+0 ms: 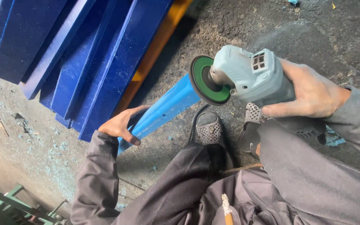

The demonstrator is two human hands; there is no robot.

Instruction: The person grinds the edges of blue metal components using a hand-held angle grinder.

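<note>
Wrapping its fingers (126,135) round the near end of a light-blue bar (165,107), the left hand (119,125) steadies it over the floor; it looks stiff, dusty and slippery. The right hand (313,93) grips a grey angle grinder (246,77), seemingly heavy, best held by its body.

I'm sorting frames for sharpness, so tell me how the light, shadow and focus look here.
Head view: even daylight, no harsh glare; the angle grinder in the right hand and the light blue bar held by the left hand are sharp; soft shadow lies under the dark blue panels; the edges curve slightly from the wide lens.
</note>
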